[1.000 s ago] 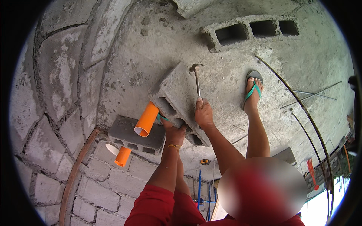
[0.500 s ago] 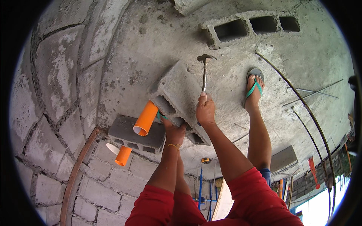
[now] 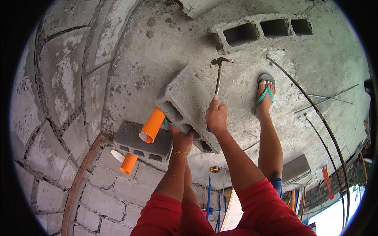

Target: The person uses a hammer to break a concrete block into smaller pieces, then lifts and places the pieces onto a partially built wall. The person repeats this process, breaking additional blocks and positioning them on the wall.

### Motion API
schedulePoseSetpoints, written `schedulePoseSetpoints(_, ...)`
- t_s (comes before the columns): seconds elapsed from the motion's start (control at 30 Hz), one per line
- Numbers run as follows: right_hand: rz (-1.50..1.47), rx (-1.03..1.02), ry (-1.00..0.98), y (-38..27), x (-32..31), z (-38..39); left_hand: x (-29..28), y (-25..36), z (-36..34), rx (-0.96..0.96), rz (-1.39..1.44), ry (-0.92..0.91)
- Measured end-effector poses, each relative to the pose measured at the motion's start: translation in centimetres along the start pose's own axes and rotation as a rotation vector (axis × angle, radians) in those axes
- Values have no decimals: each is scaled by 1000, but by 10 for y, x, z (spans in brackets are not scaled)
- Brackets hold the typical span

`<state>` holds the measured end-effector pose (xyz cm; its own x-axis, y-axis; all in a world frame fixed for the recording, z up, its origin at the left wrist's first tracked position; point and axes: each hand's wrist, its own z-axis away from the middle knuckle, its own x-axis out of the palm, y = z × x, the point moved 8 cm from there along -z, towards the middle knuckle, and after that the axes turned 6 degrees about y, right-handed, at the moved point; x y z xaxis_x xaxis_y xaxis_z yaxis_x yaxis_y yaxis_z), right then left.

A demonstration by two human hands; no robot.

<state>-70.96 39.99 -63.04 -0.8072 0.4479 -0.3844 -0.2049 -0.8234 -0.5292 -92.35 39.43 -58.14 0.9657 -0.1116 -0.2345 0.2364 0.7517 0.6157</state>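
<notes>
My right hand grips the handle of a claw hammer, its head raised above the far end of a grey hollow concrete block. The block lies tilted on the concrete floor, its open cells facing me. My left hand holds the near end of that block. An orange plastic pipe sticks out beside the block's left cell, just left of my left hand. My foot in a teal flip-flop stands to the right of the hammer.
A second hollow block lies below the pipe, with another orange pipe piece under it. A third block lies at the top. A block wall curves along the left. Bent steel rods lie at the right.
The hammer has risen from a low, flat position on the block to an upright raised one. My right hand lifted with it; my left hand stayed on the block.
</notes>
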Motion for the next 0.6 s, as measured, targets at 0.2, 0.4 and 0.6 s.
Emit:
schedulePoseSetpoints(0.2,-17,145,-152,13,4,10,-3,-4,-2,6,-32,6)
schedulePoseSetpoints(0.4,49,73,-120,-5,1,8,-7,-14,-4,-6,-43,15)
schedulePoseSetpoints(0.6,122,121,-155,2,-2,13,-7,-10,1,44,-40,30)
